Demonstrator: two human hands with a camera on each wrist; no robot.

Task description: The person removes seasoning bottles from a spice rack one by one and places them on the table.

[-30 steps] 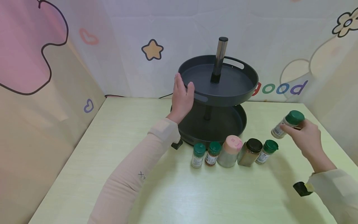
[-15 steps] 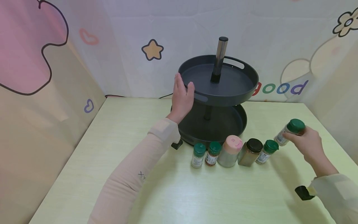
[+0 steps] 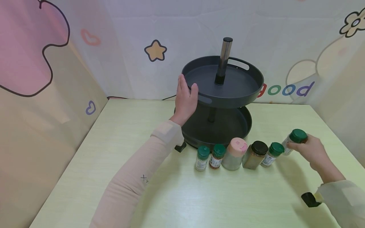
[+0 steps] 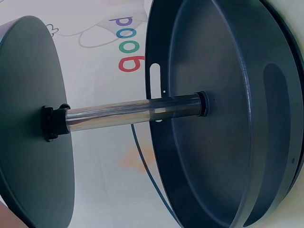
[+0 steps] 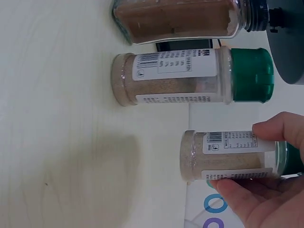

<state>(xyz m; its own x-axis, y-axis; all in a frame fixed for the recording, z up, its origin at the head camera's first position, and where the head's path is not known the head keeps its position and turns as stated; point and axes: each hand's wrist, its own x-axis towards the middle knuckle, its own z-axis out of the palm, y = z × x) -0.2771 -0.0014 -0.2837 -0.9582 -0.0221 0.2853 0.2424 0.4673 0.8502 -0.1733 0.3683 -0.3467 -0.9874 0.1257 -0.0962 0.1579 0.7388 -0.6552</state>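
Note:
My right hand [image 3: 312, 152] grips a green-capped spice jar [image 5: 228, 154] near its cap, thumb on one side and fingers on the other. The jar holds pale brown powder and stands upright close over the table, right of another green-capped spice jar [image 3: 272, 154]. My left hand [image 3: 186, 103] lies with straight fingers against the left rim of the upper tray [image 3: 228, 102] of a dark two-tier rack. Below it sits the lower tray [image 3: 211, 134]; a metal post [image 4: 109, 114] joins the two in the left wrist view.
Along the rack's front stand a green-capped jar of white contents [image 3: 201, 158], a green-capped jar of reddish contents [image 3: 216, 156], a pink-lidded glass shaker [image 3: 234, 154] and a black-lidded square jar [image 3: 254, 155]. A printed cloth [image 3: 128, 47] hangs behind the table [image 3: 137, 117].
My right hand has lowered the spice jar toward the table, bringing it nearer the right end of the row. The left hand and rack have stayed still.

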